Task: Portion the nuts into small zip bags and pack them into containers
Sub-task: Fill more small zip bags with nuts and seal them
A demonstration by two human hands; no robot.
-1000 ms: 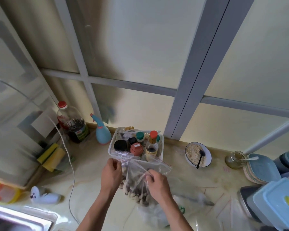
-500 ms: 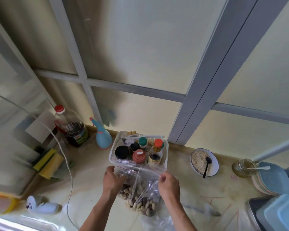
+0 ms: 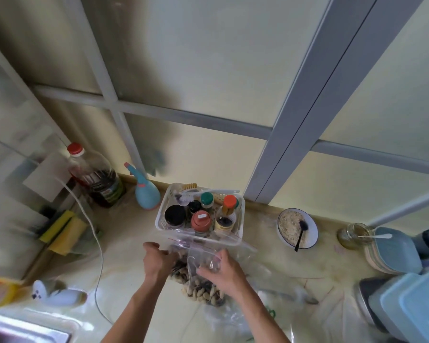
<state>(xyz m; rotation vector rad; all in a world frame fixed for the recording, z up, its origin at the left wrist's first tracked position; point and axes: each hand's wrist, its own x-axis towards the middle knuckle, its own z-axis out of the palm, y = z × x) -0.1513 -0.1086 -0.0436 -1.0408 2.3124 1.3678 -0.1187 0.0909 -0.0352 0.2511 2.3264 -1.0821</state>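
Two hands (image 3: 159, 261) (image 3: 223, 271) — one basket (image 3: 239, 220), one bowl (image 3: 312, 226), one spray bottle (image 3: 146, 196).

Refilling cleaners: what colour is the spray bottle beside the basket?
Light blue, with a pink-red nozzle, on the spray bottle; head view.

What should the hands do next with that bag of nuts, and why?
Probably press the top of the zip bag shut. Both the left hand and the right hand grip it near its top, nuts already fill its bottom, and the mouth looks open.

Left hand (image 3: 159, 262) and right hand (image 3: 224, 271) gripping nut-filled zip bag (image 3: 203, 276), white basket (image 3: 164, 214) behind
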